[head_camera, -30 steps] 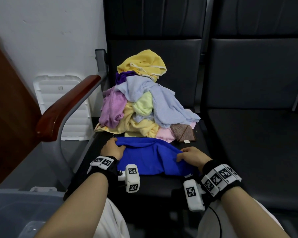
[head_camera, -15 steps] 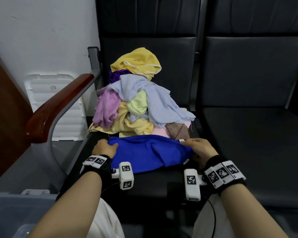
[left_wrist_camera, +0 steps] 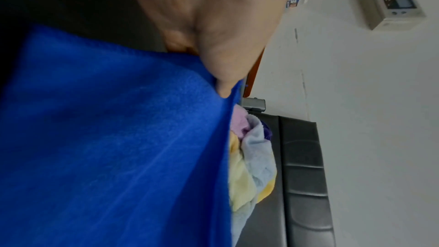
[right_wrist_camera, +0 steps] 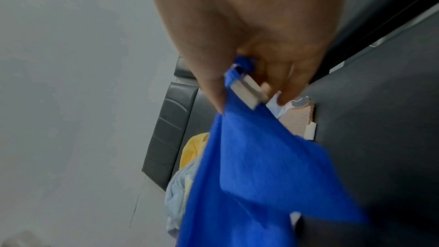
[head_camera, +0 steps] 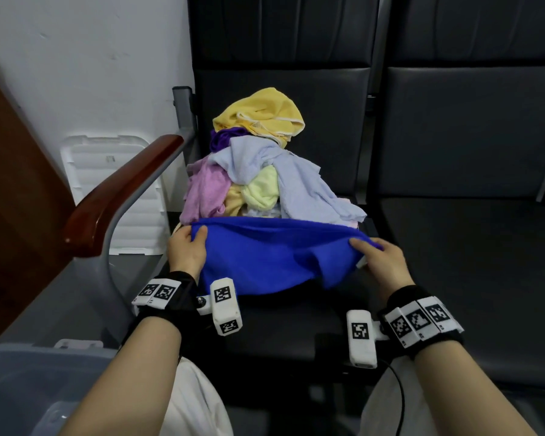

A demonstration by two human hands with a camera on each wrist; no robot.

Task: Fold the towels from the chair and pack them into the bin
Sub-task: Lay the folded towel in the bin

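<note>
Chair [head_camera: 296, 335]: black padded seat with a high back; a matching black seat stands just to its right.
Wall [head_camera: 92, 58]: white, far left behind the chair.
Armrest [head_camera: 120, 190]: glossy red-brown wood on a grey metal frame, at the chair's left side.
Bin [head_camera: 29, 382]: translucent grey plastic, near left corner, beside the person's left forearm.
White plastic panel [head_camera: 107, 190]: ribbed, leaning against the wall behind the armrest.
Towel pile [head_camera: 265, 171]: heaped at the far part of the seat; yellow on top, then purple, pale blue, pink and pale green pieces.
Blue towel [head_camera: 265, 256]: raised off the near part of the seat, its top edge stretched between both hands in front of the pile, the lower edge hanging to the seat.
Left hand [head_camera: 186, 250]: thumb over the top left corner of the blue towel, fingers behind it, pinching the cloth.
Right hand [head_camera: 379, 256]: fingers curled round the top right corner, gripping it.
Tag [right_wrist_camera: 249, 91]: white sewn-in label at the right corner; no writing readable.
Wrist bands [head_camera: 422, 322]: black straps with square black-and-white coded markers, no words.
Wall box [left_wrist_camera: 392, 5]: beige unit with a small screen; its print is too blurred to read.
</note>
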